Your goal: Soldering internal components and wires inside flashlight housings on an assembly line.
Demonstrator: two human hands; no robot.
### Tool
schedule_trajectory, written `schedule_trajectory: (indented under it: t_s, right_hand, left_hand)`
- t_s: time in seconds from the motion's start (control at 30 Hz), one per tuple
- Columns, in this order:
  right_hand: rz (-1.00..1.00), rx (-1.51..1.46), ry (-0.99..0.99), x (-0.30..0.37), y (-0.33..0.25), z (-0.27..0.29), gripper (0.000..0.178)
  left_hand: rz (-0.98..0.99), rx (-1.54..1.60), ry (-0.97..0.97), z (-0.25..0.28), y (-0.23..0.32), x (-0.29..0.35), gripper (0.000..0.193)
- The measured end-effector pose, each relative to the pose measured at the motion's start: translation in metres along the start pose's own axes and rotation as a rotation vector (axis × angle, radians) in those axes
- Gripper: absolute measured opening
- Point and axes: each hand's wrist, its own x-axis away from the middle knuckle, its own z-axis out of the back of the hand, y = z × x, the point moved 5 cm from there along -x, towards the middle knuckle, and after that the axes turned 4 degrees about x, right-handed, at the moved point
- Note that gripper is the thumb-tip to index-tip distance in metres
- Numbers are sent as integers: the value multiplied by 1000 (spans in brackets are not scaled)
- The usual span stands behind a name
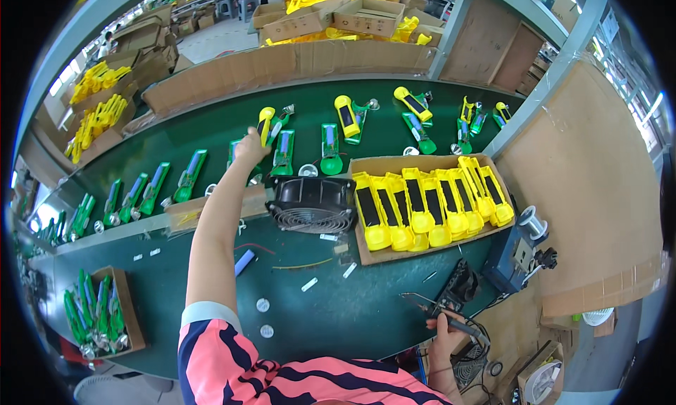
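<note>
My left hand (251, 149) reaches far forward over the green belt, its fingers closed on the lower end of a yellow plastic housing (265, 118) with a dark panel. A green housing with a small silver reflector (289, 110) lies right beside that piece, and another green housing (284, 152) is just right of the hand. At the bench's near right, my right hand (443, 336) is wrapped round the handle of a soldering iron (459, 323). The iron's thin tip points left, beside a black soldering iron stand (460, 284).
A carton of yellow housings (360, 244) stands right of a black fan (312, 204). Blue soldering station (503, 261) and solder spool (533, 222) are at right. Green housings fill a small box (134, 320) at left. A loose blue-violet cell (244, 262) lies near my left forearm.
</note>
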Motion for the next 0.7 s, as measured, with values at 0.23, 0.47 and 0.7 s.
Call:
schedule_trajectory:
  t_s: [0.23, 0.47, 0.7]
  right_hand:
    - [50, -18, 13, -10, -17, -2, 16]
    - [338, 54, -78, -29, -74, -24, 25]
    - [899, 788, -27, -116, -106, -63, 48]
  left_hand:
    - [-1300, -655, 88, -3, 91, 40, 22]
    - [-1052, -106, 355, 87, 85, 47, 52]
    - [-1171, -251, 340, 199, 139, 234, 55]
